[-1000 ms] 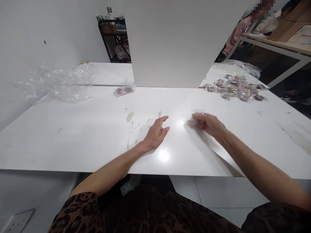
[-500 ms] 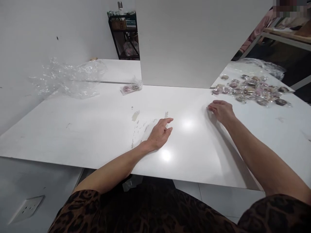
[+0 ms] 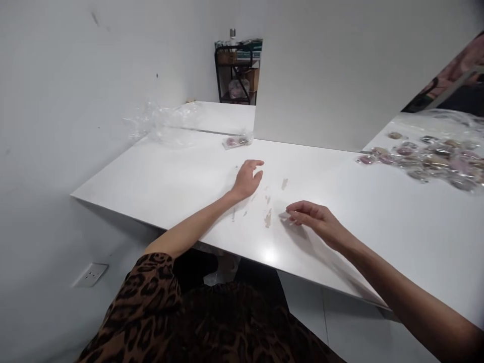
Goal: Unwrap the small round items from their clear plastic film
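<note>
My left hand [image 3: 247, 178] hovers over or rests on the white table [image 3: 181, 186], thumb and forefinger apart with nothing between them. Behind it lies a clear packet [image 3: 238, 141] with pinkish and dark round pieces inside. To the right, my right hand [image 3: 310, 216] is low over the tabletop, thumb and fingers brought together. Something small and pale may be at its fingertips, but I cannot make it out. Worn, peeling marks [image 3: 267, 218] show on the surface between the hands. Several small wrapped round pieces [image 3: 434, 160] lie heaped at the far right.
Crumpled clear plastic film [image 3: 166, 123] lies at the back left against the wall. An upright white panel [image 3: 321, 75] stands behind the table. Beyond it are a black shelf rack [image 3: 236, 63] and, at right, part of another person's pink sleeve [image 3: 454, 70].
The view has turned left. My right hand has come away from the wrapped heap, nearer to me and toward my left hand. My left hand has moved farther back, toward the clear packet.
</note>
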A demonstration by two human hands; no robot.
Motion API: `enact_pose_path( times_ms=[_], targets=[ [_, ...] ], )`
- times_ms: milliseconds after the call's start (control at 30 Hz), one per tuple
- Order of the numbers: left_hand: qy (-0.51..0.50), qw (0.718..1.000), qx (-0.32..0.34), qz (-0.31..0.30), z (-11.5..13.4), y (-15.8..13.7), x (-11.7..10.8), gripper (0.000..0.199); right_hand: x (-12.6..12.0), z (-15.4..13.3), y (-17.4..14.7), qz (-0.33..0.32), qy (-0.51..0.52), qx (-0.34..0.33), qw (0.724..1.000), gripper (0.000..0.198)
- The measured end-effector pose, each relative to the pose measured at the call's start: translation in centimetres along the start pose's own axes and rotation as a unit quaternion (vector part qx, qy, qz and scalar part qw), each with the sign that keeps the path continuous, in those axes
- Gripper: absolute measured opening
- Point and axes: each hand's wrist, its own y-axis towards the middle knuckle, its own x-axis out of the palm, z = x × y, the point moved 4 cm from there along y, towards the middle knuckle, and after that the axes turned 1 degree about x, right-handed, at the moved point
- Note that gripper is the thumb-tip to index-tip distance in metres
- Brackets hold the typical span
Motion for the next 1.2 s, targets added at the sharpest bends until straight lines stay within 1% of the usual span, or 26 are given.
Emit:
enact_pose_path(
  times_ms=[33,100,167,233,300,367,467,533,600,633,700,767,800,867,933,967,1000,1033,1067,1100,1167,1200],
  targets=[
    [0.046,0.999,-0.013,0.017,-0.8,1.2,-1.2,0.036,1.2,-0.3,0.0,-0.029,-0.023,-0.011,0.999,0.045],
    [0.144,0.988,-0.048,0.04,-2.5,3.6,-3.5,0.041,3.1,-0.6,0.3,-0.071,-0.07,-0.026,0.995,0.043],
    [0.232,0.969,-0.082,0.038,-4.1,5.8,-5.1,0.046,4.4,-0.5,0.7,-0.093,-0.091,-0.03,0.991,0.043],
    [0.3,0.949,-0.097,0.02,-5.6,7.8,-5.9,0.051,5.1,-0.1,1.2,-0.098,-0.08,-0.025,0.992,0.043],
    [0.347,0.933,-0.097,-0.006,-7.0,9.8,-5.9,0.053,5.3,0.3,1.5,-0.097,-0.058,-0.021,0.993,0.044],
    [0.373,0.923,-0.094,-0.029,-8.2,11.7,-5.3,0.054,5.3,0.7,1.7,-0.102,-0.047,-0.017,0.994,0.042],
    [0.383,0.917,-0.102,-0.051,-9.6,14.3,-4.0,0.061,5.0,1.0,1.8,-0.115,-0.052,-0.014,0.992,0.038],
    [0.381,0.913,-0.124,-0.072,-10.4,15.6,-3.1,0.067,4.9,1.1,1.8,-0.119,-0.056,-0.017,0.991,0.036],
    [0.383,0.908,-0.142,-0.089,-10.9,16.0,-2.4,0.065,4.9,1.0,1.8,-0.124,-0.056,-0.024,0.99,0.035],
    [0.389,0.906,-0.14,-0.093,-11.0,16.0,-2.3,0.062,4.8,0.9,1.9,-0.125,-0.057,-0.028,0.99,0.034],
    [0.409,0.901,-0.112,-0.092,-10.7,15.4,-2.2,0.053,4.8,0.7,2.0,-0.125,-0.06,-0.034,0.99,0.034],
    [0.409,0.905,-0.077,-0.088,-10.0,14.2,-2.5,0.046,4.7,0.6,2.1,-0.122,-0.055,-0.035,0.99,0.034],
    [0.391,0.914,-0.071,-0.083,-9.6,13.4,-2.8,0.044,4.6,0.6,2.2,-0.12,-0.049,-0.032,0.991,0.034],
    [0.307,0.946,-0.091,-0.053,-8.9,11.4,-3.7,0.041,4.5,0.8,2.4,-0.115,-0.028,-0.021,0.993,0.036],
    [0.159,0.98,-0.124,0.005,-8.0,9.1,-4.8,0.037,4.2,1.1,2.6,-0.11,0.009,-0.008,0.994,0.037],
    [0.062,0.988,-0.134,0.037,-7.6,7.9,-5.1,0.034,4.0,1.2,2.8,-0.101,0.037,0.0,0.994,0.038],
    [-0.044,0.987,-0.14,0.063,-7.1,6.6,-5.4,0.031,3.9,1.2,3.0,-0.09,0.066,0.011,0.994,0.039],
    [-0.153,0.974,-0.144,0.079,-6.5,5.4,-5.3,0.028,3.8,1.1,3.2,-0.073,0.094,0.024,0.993,0.042],
    [-0.257,0.951,-0.148,0.08,-5.9,4.2,-5.1,0.024,3.7,1.0,3.4,-0.054,0.116,0.04,0.991,0.044],
    [-0.348,0.922,-0.156,0.071,-5.1,3.0,-4.7,0.022,3.8,0.8,3.7,-0.031,0.132,0.054,0.989,0.047],
    [-0.477,0.861,-0.174,0.035,-3.3,1.0,-3.6,0.019,4.2,0.0,4.2,0.013,0.149,0.065,0.987,0.053],
    [-0.517,0.838,-0.177,0.015,-2.3,0.1,-3.0,0.018,4.5,-0.6,4.6,0.034,0.156,0.059,0.985,0.056]
  ],
)
